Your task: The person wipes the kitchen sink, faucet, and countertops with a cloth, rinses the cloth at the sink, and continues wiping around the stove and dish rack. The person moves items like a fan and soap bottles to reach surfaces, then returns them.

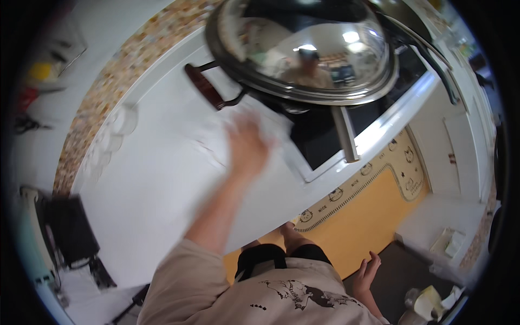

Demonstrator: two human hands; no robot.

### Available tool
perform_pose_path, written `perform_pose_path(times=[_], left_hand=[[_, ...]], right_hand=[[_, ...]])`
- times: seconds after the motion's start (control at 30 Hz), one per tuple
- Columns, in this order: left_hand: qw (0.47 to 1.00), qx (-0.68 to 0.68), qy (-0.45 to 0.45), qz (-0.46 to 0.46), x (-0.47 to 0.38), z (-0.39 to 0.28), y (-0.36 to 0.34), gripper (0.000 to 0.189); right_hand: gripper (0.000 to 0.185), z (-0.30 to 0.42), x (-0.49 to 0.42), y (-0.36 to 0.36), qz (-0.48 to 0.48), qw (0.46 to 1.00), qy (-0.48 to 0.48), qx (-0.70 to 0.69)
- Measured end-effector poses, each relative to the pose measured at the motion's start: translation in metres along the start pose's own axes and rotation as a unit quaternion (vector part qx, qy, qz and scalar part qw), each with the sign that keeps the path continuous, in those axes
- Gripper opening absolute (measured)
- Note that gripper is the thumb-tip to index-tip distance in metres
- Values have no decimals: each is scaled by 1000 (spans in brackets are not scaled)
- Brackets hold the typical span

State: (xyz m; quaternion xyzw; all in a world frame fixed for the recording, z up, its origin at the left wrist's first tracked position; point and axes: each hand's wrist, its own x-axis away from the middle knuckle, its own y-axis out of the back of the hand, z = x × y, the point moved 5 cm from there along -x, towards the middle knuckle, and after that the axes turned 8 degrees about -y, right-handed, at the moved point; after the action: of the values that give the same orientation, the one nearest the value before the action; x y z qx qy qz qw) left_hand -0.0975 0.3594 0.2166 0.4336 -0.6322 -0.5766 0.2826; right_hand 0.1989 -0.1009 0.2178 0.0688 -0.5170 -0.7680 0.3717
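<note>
My left hand (248,146), blurred, lies over a white cloth (209,142) on the white countertop (154,191). The cloth's edges are smeared, and a few thin reddish lines show on it. Just beyond the fingers, a large pan with a domed shiny metal lid (308,61) sits over a black cooktop (315,138). Its reddish-brown side handle (205,87) points toward my left hand. A flat metal handle (345,134) juts over the cooktop's front edge. Low on my right, my right hand (367,273) hangs beside my body with fingers apart, holding nothing.
Several white round objects (124,120) line the back of the counter below a pebble-patterned ledge (97,93). A black device (71,229) stands at the left end. Underfoot lies an orange mat (365,207) with a cat-print border. White cabinets (438,154) rise on the right.
</note>
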Motion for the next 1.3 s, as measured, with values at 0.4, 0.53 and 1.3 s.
perform_pose_path(times=[0.4,0.53,1.3], left_hand=[[991,125,-26,40,324,20,72,64],[978,29,67,193,495,155,116,73],[830,-54,501,-237,817,451,289,46]], right_hand=[[31,137,-72,-56,113,960,256,-16],[26,167,-35,-94,120,956,244,109],[20,257,128,-183,245,921,209,219]])
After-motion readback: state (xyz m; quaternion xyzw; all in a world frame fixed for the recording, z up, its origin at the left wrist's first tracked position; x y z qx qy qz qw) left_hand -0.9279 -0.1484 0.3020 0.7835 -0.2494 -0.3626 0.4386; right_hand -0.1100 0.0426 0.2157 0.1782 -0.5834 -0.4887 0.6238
